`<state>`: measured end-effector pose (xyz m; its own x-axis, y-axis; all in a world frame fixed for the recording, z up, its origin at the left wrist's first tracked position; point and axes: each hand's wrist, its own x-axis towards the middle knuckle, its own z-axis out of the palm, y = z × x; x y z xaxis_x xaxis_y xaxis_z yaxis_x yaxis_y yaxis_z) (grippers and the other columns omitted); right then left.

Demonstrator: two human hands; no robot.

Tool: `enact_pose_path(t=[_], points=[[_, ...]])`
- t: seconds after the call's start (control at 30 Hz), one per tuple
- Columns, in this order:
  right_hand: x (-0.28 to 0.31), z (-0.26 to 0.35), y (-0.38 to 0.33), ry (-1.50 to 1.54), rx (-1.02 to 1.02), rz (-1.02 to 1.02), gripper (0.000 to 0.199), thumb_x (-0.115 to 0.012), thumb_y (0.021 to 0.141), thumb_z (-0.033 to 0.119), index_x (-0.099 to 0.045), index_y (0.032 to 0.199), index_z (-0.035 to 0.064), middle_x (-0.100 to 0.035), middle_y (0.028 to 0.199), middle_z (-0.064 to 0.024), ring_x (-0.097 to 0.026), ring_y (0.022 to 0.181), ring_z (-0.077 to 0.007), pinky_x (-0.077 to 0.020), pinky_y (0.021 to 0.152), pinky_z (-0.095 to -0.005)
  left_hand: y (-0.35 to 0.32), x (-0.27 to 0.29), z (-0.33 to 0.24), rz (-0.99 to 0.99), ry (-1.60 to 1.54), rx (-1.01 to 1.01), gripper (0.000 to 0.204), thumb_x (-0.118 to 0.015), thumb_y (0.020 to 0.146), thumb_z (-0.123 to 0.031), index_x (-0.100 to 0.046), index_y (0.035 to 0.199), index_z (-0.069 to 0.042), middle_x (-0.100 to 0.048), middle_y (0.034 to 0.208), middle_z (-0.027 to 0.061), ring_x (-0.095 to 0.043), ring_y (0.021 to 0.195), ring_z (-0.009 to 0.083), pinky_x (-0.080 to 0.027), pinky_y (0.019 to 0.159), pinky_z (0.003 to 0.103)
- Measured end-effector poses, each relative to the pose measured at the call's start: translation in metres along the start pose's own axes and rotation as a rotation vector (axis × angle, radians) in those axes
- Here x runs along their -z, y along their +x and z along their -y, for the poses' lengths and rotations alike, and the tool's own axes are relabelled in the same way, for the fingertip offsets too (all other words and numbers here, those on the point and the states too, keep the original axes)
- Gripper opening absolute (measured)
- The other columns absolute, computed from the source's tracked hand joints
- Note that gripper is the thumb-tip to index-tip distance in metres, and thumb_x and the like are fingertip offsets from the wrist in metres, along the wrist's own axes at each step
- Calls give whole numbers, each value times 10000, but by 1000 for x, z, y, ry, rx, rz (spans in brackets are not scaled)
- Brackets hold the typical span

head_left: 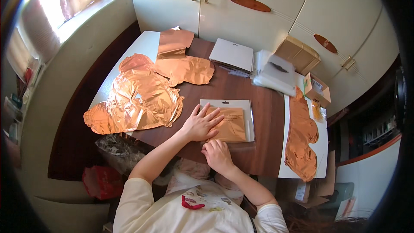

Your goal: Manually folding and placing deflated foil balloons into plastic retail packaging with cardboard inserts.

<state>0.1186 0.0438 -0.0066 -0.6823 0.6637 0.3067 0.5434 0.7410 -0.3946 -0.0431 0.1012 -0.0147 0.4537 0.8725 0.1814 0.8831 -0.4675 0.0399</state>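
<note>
A flat packet (236, 125) lies on the brown table in front of me: a clear bag with a white hanging card and a folded copper-coloured foil sheet inside. My left hand (200, 124) rests on its left part, fingers spread and stretched out. At the packet's near edge is my right hand (217, 156), its fingers curled and pressed together; whatever they may pinch is hidden. Left of the packet spreads a pile of flat copper-coloured foil balloons (140, 92). Another foil balloon (302, 140) with a wavy edge lies at the right end.
White cards (231, 54) and a stack of clear bags (274, 75) sit at the back. Beside them stand a cardboard box (297, 54) and a small open box (317, 88). Cream cabinets (168, 4) close off the far side. A red bag (102, 182) is below, at left.
</note>
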Motion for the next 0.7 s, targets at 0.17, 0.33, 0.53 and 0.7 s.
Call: enact_pose_path(t=[0.17,0.33,0.53,0.7], points=[[-6,-4,1,-32,-2,-15,119,-613,786,171,-541,804,77,-526,839,-92,-512,850,-261,-402,747,-386,3,4,-2,19,-12,-2,576,-364,896,-518,-323,1406,-254,-306,1459,37,-239,1346,358,-171,1064,565],[4,-12,-12,207,15,-166,84,-591,774,99,-510,786,82,-513,825,-85,-499,841,-271,-376,768,-380,3,5,-3,23,-3,-19,573,-366,896,-505,-323,1406,-248,-300,1461,49,-239,1345,364,-171,1065,565],[68,-60,-71,1485,-330,-643,131,-457,955,204,-476,877,100,-511,799,-48,-539,799,-180,-432,927,-418,-6,4,0,59,-13,-50,601,-368,887,-515,-295,1418,-242,-292,1465,50,-215,1352,376,-163,1062,585],[140,-112,-145,1138,-410,-1050,137,-443,966,250,-435,902,129,-379,719,35,-295,543,-52,-265,460,-204,-19,12,-9,87,6,-110,601,-370,893,-522,-286,1421,-247,-275,1472,45,-205,1354,378,-160,1063,586]])
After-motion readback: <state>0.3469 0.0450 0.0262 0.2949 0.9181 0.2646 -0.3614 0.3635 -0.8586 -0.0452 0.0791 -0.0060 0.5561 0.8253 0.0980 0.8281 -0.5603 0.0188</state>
